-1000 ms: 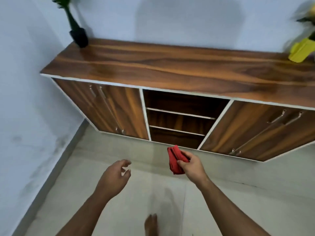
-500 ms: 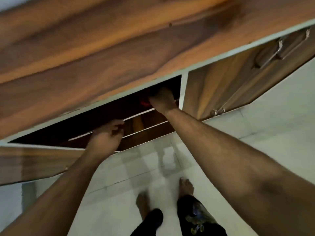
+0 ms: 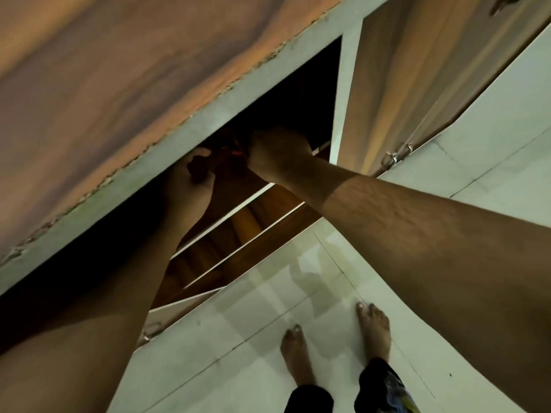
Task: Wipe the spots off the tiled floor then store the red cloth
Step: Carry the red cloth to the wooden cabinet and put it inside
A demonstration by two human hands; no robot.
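Observation:
Both my hands reach into the dark top shelf opening of the wooden cabinet (image 3: 268, 73). Only a small piece of the red cloth (image 3: 235, 152) shows in the shadow between them. My right hand (image 3: 277, 150) is curled with its back toward me, right beside the cloth. My left hand (image 3: 187, 186) is just left of the cloth, its fingers curled near the cabinet's white front edge. The grip of either hand on the cloth is hidden by the dark. Pale tiled floor (image 3: 298, 293) lies below.
The cabinet's wooden top (image 3: 119, 70) fills the upper left. A closed door with metal handles (image 3: 396, 153) is to the right of the opening. Lower shelves (image 3: 244, 222) show below my hands. My bare feet (image 3: 372, 326) stand on the tiles.
My left hand rose from the lower shelf edge up into the top opening beside the right hand. My view leaned closer over the cabinet.

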